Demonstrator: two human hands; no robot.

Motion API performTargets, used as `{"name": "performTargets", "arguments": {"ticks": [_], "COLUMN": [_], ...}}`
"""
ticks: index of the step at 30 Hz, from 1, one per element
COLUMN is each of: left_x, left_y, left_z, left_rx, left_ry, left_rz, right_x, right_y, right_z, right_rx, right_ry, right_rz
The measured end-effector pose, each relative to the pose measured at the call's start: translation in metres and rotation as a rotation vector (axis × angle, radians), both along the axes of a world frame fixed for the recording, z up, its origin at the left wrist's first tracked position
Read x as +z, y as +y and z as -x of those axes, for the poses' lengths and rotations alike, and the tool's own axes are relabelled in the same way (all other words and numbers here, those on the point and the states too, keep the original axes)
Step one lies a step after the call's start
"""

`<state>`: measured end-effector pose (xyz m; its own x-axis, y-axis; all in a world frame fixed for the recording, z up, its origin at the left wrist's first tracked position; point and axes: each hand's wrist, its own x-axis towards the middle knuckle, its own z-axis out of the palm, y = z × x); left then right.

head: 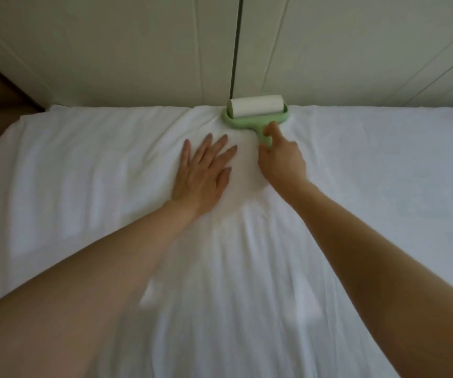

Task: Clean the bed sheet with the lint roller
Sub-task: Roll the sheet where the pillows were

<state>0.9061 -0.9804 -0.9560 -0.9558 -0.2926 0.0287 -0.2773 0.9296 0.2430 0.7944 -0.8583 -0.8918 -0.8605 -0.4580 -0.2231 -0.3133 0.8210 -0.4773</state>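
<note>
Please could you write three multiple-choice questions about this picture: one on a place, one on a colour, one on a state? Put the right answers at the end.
1. Where does the roller lie on the sheet?
A. At the far edge, by the wall
B. At the near edge
C. At the left corner

2. What colour is the roller's frame?
A. Blue
B. Green
C. Red

3. How is the left hand?
A. Flat on the sheet, fingers spread
B. Curled round the roller
C. Raised in a fist

Answers:
1 A: the roller sits at the sheet's far edge, just below the wall.
2 B: the frame and handle are pale green.
3 A: its palm lies on the sheet; only the right hand holds the handle.
</note>
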Motion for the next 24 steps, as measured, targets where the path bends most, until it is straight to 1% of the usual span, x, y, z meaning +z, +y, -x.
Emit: {"name": "performTargets", "arguments": {"ticks": [3,5,9,14,18,20,22,24], "left_x": [0.0,0.002,0.004,0.006,0.009,0.012,0.016,0.02], "left_y": [-0.03,-0.047,-0.086,-0.143,-0.167,-0.172,-0.179,-0.188], "left_z": [0.013,0.019,0.021,-0.003,-0.024,-0.028,-0.031,-0.034], "left_rx": [0.037,0.052,0.237,0.449,0.534,0.567,0.621,0.665], "left_ry": [-0.096,-0.146,-0.163,-0.207,-0.252,-0.276,-0.247,-0.225], "left_rz": [0.107,0.136,0.084,0.013,-0.008,-0.03,-0.062,-0.086], "right_x": [-0.004,-0.005,-0.008,-0.021,-0.014,-0.009,-0.01,-0.017], "right_y": [0.038,0.059,0.083,0.08,0.054,0.038,0.026,0.021], "right_z": [-0.033,-0.049,-0.072,-0.1,-0.082,-0.061,-0.047,-0.045], "right_rx": [0.014,0.013,-0.013,-0.09,-0.081,-0.1,-0.123,-0.13], "right_ry": [0.073,0.105,0.119,0.093,0.14,0.121,0.087,0.102], "right_rz": [0.019,0.044,0.078,0.139,0.163,0.154,0.15,0.135]}}
